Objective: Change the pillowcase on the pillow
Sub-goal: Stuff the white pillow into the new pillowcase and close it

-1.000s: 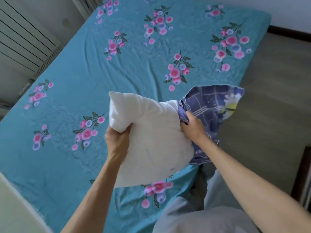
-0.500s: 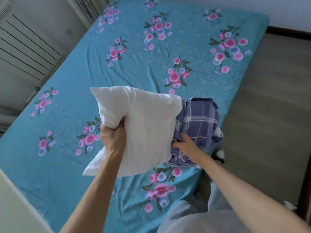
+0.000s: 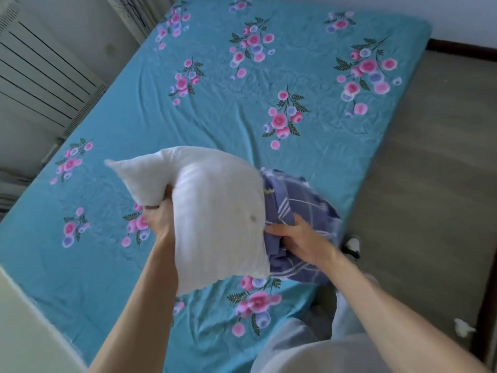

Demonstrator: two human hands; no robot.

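Stripping the old pillowcase, nearly free.

The fingers of my left hand (image 3: 158, 219) are closed on a corner of the bare white pillow (image 3: 215, 211), held up above the bed (image 3: 242, 103); the fingers of my right hand (image 3: 298, 236) are clenched in the bunched purple checked pillowcase (image 3: 301, 208), which hangs at the pillow's right end, just over the bed's edge. I judge the old case almost off: most of the pillow is bare. Fitting a fresh case is left, and I see 0 fresh cases here. Whether the pillow's right end sits inside the case is hidden by folds and motion blur.
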